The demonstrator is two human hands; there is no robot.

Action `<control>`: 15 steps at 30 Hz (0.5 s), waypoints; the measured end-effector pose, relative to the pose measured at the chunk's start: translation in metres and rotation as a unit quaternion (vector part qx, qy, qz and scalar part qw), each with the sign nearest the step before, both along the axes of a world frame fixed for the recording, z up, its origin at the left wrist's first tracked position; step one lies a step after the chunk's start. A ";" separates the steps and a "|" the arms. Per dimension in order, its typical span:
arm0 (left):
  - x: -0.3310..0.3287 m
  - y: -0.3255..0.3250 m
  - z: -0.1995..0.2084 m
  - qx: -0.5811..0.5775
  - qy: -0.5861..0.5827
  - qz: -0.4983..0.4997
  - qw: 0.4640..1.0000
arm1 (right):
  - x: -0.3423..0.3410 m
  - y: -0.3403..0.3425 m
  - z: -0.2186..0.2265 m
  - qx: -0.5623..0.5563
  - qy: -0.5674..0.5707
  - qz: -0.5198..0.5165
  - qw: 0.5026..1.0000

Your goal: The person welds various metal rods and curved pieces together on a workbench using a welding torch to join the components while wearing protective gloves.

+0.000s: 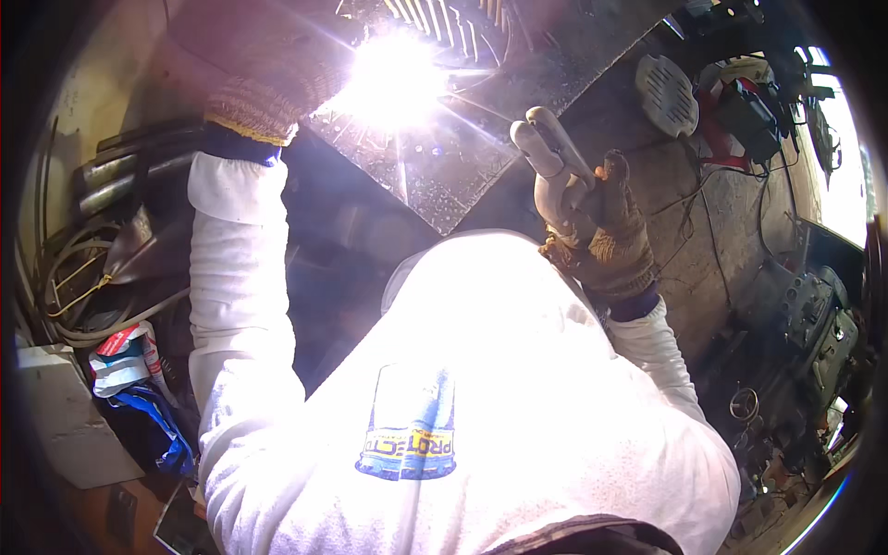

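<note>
Nearest the camera, the person's white sleeves and white shirt front (481, 388) fill the lower half of the view, both forearms rising from the lower edge. At about 3 o'clock from the shirt's top, the right hand (606, 236), in a brown knitted glove, is closed around the pale handle of an electrode holder (553, 162), whose clamp end points up and left toward the glare. At 11 o'clock, the left hand (268, 88), also in a knitted glove, rests on the dark metal plate (444, 176); whether its fingers are curled or flat cannot be told, since the glare washes out that edge. The plate lies on the desk, its near corner pointing toward the person, and the welding arc (393, 79) burns bright white near its far middle, just right of the left hand, with a row of thin metal bars (453, 23) beyond it at 12 o'clock. The step in hand looks like laying a weld bead: the arc is lit and the left hand steadies the work. The next move seems to call for a steady right wrist and an even gap at the tip. Farther off, pipes and coiled hose (92, 268) lie at 9 o'clock, and cables and a red machine (740, 111) sit at 2 o'clock.
</note>
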State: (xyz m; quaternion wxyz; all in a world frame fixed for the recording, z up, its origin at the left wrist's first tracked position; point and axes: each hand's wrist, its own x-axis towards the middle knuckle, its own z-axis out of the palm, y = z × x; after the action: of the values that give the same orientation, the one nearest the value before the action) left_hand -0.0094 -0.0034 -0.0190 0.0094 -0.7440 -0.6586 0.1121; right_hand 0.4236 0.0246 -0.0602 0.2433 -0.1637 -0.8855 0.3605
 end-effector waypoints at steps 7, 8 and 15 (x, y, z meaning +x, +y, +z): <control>0.000 -0.004 0.003 0.001 -0.013 0.015 1.000 | -0.009 0.000 0.008 0.020 0.017 0.001 1.000; -0.001 -0.005 0.003 0.002 -0.014 0.017 1.000 | -0.008 -0.001 0.008 0.017 0.019 -0.003 1.000; -0.001 -0.003 0.003 0.002 -0.015 0.020 1.000 | -0.001 -0.006 0.005 0.023 0.017 -0.026 0.999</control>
State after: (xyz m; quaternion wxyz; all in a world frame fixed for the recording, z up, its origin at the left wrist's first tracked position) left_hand -0.0105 -0.0067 -0.0161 -0.0012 -0.7321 -0.6740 0.0992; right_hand 0.4225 0.0185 -0.0550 0.2715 -0.1749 -0.8845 0.3367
